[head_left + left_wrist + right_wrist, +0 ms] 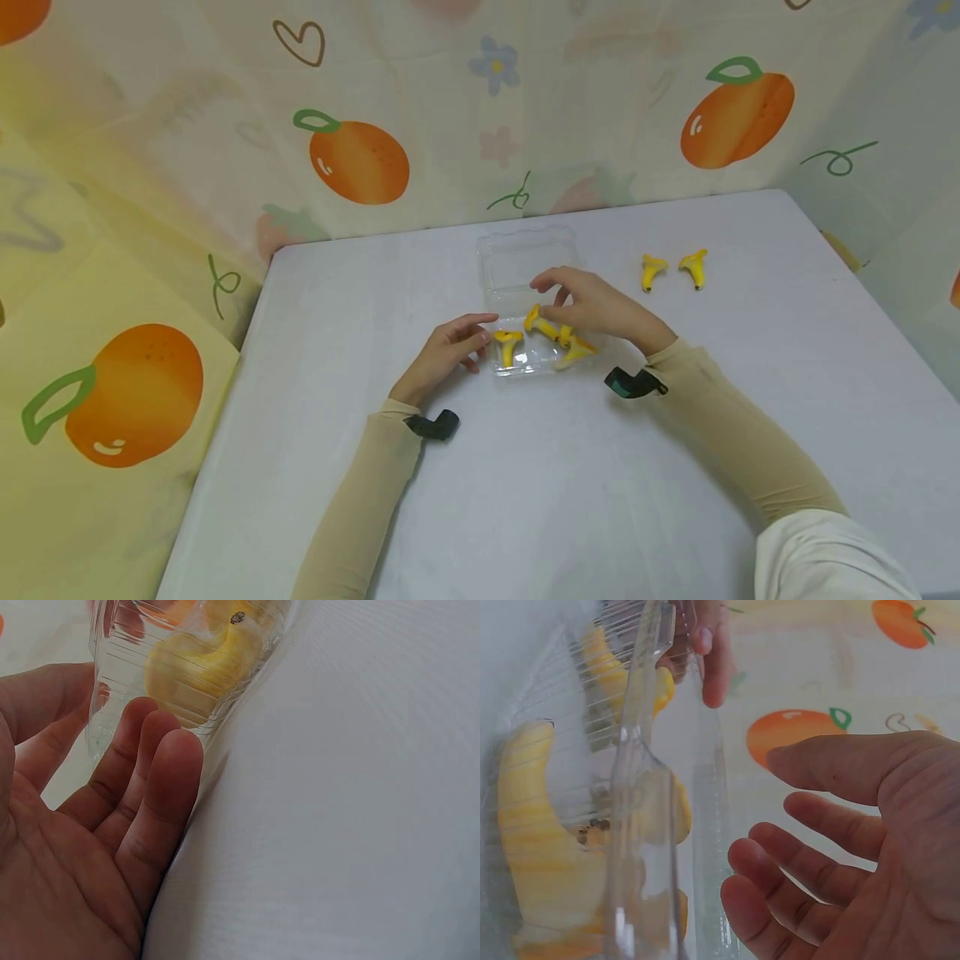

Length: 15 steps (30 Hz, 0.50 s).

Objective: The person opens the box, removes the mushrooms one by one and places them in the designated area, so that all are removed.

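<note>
A clear plastic clamshell box [525,369] lies with its lid [527,257] folded back. Inside are several yellow chanterelle-like mushrooms: one mushroom [507,348] stands at the left, while others such as this mushroom [576,349] crowd the right side. My left hand [448,354] is at the box's left wall, fingertips against or very close to the plastic in the left wrist view, thumb and fingers apart. Over the box's right part hovers my right hand [596,310]. In the right wrist view its fingers [780,862] are loosely bent and hold nothing.
Two more yellow mushrooms, one mushroom [652,272] and another mushroom [694,267], lie on the white-covered table [495,500] right of the box. A fruit-patterned curtain [450,108] hangs behind the table. Each wrist carries a dark camera mount.
</note>
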{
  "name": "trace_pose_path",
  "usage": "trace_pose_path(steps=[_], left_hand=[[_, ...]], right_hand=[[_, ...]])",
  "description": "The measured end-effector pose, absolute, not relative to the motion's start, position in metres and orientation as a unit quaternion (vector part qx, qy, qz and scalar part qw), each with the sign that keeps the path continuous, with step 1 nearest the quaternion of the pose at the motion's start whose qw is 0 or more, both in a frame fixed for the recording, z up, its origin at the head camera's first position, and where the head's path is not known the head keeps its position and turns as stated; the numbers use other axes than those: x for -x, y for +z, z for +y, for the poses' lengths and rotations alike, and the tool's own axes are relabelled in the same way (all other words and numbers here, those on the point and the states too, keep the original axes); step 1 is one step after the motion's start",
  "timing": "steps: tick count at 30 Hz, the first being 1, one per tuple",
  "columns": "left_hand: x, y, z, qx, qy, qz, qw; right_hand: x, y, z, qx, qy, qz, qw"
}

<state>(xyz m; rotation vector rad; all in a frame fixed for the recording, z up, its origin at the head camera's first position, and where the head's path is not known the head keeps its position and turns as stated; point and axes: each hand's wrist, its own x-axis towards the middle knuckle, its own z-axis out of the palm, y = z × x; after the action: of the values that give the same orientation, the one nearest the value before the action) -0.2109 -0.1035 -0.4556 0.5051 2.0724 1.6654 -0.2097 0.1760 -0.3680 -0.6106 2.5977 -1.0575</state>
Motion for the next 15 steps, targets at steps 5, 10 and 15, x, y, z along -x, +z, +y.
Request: trace_pose_path(steps=[5, 10, 15], left_hand=[[0.2109, -0.4546, -0.1032, -0.178, 0.603, 0.747, 0.215], [0.2105, -0.4546, -0.1029, -0.174, 0.604, 0.747, 0.218], [0.2101, -0.4537, -0.1029, -0.176, 0.603, 0.748, 0.217]], right_hand=[[0.2093, -0.3707, 0.1743, 0.215, -0.363, 0.897, 0.134], [0.208, -0.3733, 0.1724, 0.205, -0.358, 0.899, 0.145], [0.2082, -0.3758, 0.1708, 0.198, -0.36, 0.899, 0.152]])
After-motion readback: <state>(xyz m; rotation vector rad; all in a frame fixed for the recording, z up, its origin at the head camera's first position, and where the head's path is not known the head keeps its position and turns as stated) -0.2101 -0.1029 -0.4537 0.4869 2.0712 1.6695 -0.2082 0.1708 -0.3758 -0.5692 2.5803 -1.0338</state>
